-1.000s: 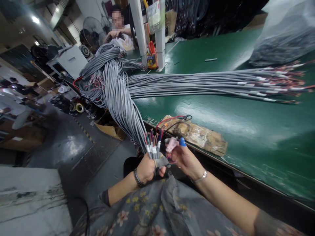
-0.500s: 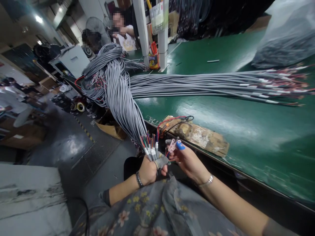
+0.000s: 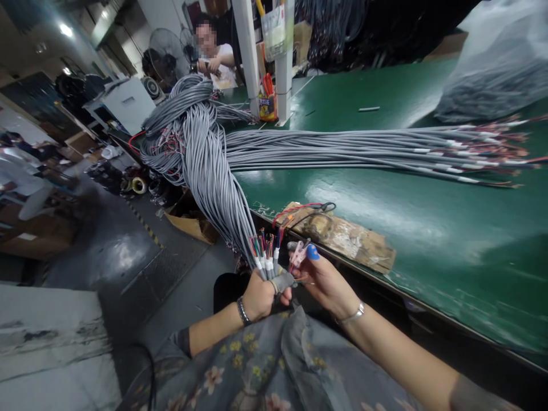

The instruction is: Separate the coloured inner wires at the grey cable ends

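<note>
My left hand is closed around the ends of several grey cables, whose white-banded tips and coloured wires stick up above the fist. A grey covering wraps its thumb. Just to the right, my right hand pinches a small pale pink clip-like piece between thumb and fingers, with blue tape around the thumb. Thin red and green wires run between the two hands; exactly where they end is hidden. From the left hand the cables rise into a thick grey bundle draped over the table edge.
On the green table lie a long row of grey cables and a worn wooden board with red and black leads. A white post stands behind, a plastic bag at back right. Across the table sits another person.
Both hands stay almost in place. The cable ends in my left hand have shifted slightly right, and the pink piece has turned a little. The person across the table has moved their head and arms.
</note>
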The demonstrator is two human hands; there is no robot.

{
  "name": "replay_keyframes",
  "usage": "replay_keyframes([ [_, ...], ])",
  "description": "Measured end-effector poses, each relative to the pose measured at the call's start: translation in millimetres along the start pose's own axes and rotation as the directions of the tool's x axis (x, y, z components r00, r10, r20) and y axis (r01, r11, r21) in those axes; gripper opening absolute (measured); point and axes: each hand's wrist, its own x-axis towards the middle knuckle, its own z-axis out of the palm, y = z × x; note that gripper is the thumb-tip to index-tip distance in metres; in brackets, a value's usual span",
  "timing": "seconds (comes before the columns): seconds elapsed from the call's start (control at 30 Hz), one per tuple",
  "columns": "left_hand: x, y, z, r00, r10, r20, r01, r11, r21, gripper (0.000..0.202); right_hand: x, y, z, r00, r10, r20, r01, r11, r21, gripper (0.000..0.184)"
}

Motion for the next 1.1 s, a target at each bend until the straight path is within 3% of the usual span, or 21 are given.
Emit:
replay_keyframes([
  [0.27,-11,1,-8.9,1.000,0.003,0.017,-0.004,0.999,0.034,0.043,-4,-8,4,0.998,0.037,0.041,-0.038,0.999,0.019,0.044],
  [0.43,-10,0,-6.5,0.999,0.006,-0.042,-0.006,1.000,-0.008,0.044,-5,-5,6,0.998,-0.069,0.008,0.070,0.996,-0.060,0.035],
  [0.73,-2,-5,0.7,0.998,0.009,-0.066,-0.011,1.000,-0.028,0.044,-8,-7,8,0.996,-0.088,-0.024,0.083,0.984,-0.158,0.034],
  [1.0,-4,-2,0.7,0.998,-0.012,-0.069,0.008,0.998,-0.062,0.046,-5,0,0,0.970,-0.242,-0.019,0.222,0.915,-0.336,0.048],
  [1.1,-3,-2,0.6,0.998,-0.011,-0.058,0.008,0.998,-0.057,0.045,-1,0,-1,0.986,-0.164,-0.013,0.154,0.950,-0.272,0.049],
])
